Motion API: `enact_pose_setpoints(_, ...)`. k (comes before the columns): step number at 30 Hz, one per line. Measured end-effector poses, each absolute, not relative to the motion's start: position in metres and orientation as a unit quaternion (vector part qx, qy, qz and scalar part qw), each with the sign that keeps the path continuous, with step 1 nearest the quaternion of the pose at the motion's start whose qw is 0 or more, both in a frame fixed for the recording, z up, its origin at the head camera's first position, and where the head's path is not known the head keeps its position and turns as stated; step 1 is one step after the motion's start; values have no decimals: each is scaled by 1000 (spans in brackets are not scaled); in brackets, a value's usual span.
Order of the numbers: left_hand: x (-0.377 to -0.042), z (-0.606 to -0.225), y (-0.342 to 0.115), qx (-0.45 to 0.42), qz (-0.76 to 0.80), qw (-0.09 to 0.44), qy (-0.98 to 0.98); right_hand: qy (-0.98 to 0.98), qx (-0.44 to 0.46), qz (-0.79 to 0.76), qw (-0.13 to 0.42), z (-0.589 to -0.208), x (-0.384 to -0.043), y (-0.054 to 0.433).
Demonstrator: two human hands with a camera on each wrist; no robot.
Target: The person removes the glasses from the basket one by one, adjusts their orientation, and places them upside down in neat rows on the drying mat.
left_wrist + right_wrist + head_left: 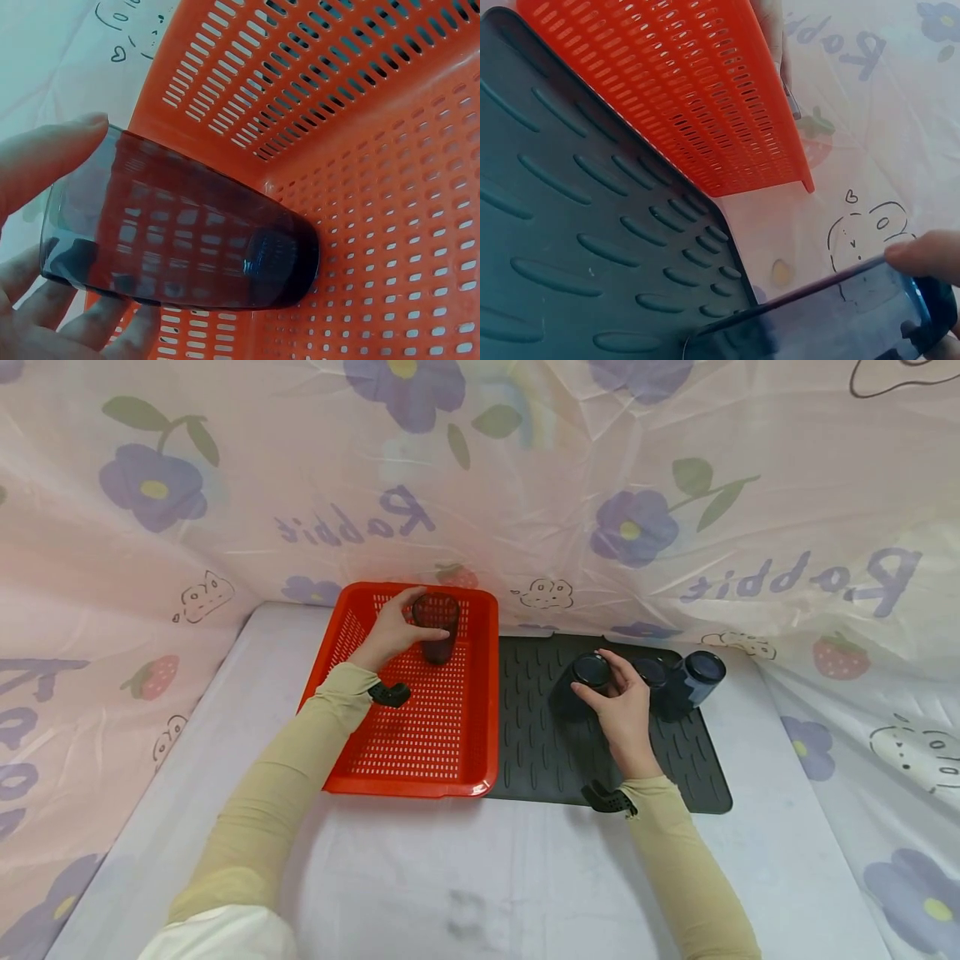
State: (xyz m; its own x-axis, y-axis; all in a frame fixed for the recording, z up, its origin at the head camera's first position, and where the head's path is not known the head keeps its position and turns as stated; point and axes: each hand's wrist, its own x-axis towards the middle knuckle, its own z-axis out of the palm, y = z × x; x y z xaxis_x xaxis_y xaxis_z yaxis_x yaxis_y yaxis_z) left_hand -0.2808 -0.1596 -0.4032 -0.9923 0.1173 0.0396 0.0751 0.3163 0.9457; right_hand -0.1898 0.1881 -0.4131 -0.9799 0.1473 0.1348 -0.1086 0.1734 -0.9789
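My left hand (pixel 393 633) grips a dark tinted drinking glass (pixel 439 650) near its wide rim, inside the back part of the red perforated basket (pixel 491 710). In the left wrist view, the glass's narrow base (pixel 281 259) points down at the basket floor. On the dark ridged mat (pixel 540 752), my right hand (pixel 628 706) holds a second dark glass (pixel 591 671), thumb and fingers around its upper end. The right wrist view shows this glass (pixel 817 322) with its lower end close over the mat.
Two more dark glasses, one nearer my hand (pixel 651 672) and one farther out (pixel 705 668), stand at the mat's right back edge. The basket sits at the mat's left on a white table (pixel 450 868). Printed fabric (pixel 510 527) hangs behind and along both sides.
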Motion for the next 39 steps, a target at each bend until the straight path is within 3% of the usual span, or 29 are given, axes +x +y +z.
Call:
enact_pose_setpoints(21,-278,-403,-171,47,620,66,781,-789,9,605,111,-430,-195,196)
enact_pose_setpoints(39,-275,-398,-169,36,597,46,800,-815,64,569,84,-405,-180,192)
